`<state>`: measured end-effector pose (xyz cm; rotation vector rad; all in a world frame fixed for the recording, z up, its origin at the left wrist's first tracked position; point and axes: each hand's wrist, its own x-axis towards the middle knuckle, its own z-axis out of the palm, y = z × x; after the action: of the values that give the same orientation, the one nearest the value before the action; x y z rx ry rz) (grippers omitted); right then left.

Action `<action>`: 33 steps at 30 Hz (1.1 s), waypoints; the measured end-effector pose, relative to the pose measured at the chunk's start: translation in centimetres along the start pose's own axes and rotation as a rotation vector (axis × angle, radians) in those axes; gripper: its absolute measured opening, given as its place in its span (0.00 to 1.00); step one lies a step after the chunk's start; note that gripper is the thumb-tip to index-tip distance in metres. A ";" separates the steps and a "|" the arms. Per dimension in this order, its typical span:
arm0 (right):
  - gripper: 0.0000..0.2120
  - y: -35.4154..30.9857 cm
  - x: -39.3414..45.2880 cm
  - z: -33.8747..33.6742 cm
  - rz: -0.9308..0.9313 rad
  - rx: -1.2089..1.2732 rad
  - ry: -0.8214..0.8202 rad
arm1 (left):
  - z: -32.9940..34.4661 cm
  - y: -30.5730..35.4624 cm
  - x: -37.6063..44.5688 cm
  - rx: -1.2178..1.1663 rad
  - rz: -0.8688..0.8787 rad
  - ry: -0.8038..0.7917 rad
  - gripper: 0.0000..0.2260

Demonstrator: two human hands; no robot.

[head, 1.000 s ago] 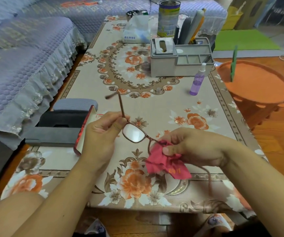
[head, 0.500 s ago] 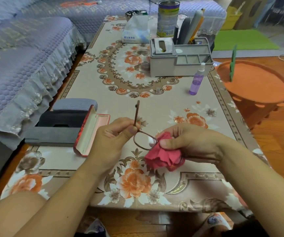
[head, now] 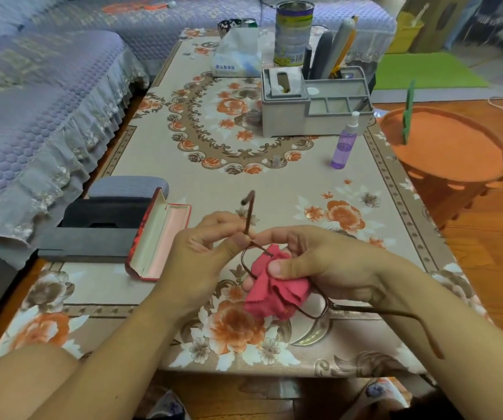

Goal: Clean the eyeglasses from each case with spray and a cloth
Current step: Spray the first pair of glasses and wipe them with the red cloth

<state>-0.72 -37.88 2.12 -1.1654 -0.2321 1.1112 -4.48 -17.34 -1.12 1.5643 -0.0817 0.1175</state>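
Observation:
Brown-framed eyeglasses (head: pixel 313 312) hang over the near part of the floral table. My left hand (head: pixel 204 250) pinches the frame at one hinge, and that temple arm sticks straight up. My right hand (head: pixel 319 262) presses a crumpled pink cloth (head: pixel 274 292) around a lens, which the cloth hides. The other temple arm trails toward my right forearm. An open red glasses case (head: pixel 159 234) with a pale pink lining lies left of my left hand. The purple spray bottle (head: pixel 345 140) stands farther back on the right.
A grey case (head: pixel 126 186) and dark flat cases (head: pixel 92 237) sit at the table's left edge. A grey organiser (head: pixel 313 107), a tissue pack (head: pixel 238 53) and a tin (head: pixel 292 31) stand at the back. An orange stool (head: pixel 444 147) is on the right, a sofa on the left.
Both hands have come closer together. The glasses have turned so one temple arm points up, and the cloth has moved onto the lens near my left hand.

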 end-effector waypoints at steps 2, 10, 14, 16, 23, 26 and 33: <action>0.24 -0.1 0.0 0.1 0.037 -0.067 -0.098 | 0.6 0.1 -0.4 0.024 -0.013 -0.037 0.08; 0.25 0.7 0.6 0.4 -0.159 -0.053 0.129 | 2.2 0.7 -1.1 0.026 -0.046 -0.130 0.09; 0.20 -0.1 0.0 -0.2 -0.105 -0.131 0.140 | 0.9 0.9 -0.5 -0.022 -0.046 -0.046 0.11; 0.21 -0.5 -0.4 -0.4 -0.040 -0.136 0.078 | 0.7 1.1 -0.6 -0.022 -0.017 -0.033 0.09; 0.25 -0.8 -1.4 -1.9 0.097 -0.162 -0.074 | -0.1 2.2 0.2 -0.024 0.060 0.152 0.06; 0.28 -0.3 -1.0 -1.4 0.132 -0.285 -0.079 | -0.1 1.9 0.0 0.022 0.064 0.126 0.07; 0.23 -0.2 -0.6 -1.1 -0.049 -0.231 0.088 | -0.3 1.4 0.1 -0.045 -0.005 0.076 0.07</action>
<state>-0.13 -39.01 2.03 -1.4034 -0.3258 1.0066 -4.59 -17.06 0.28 1.5138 -0.0208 0.1698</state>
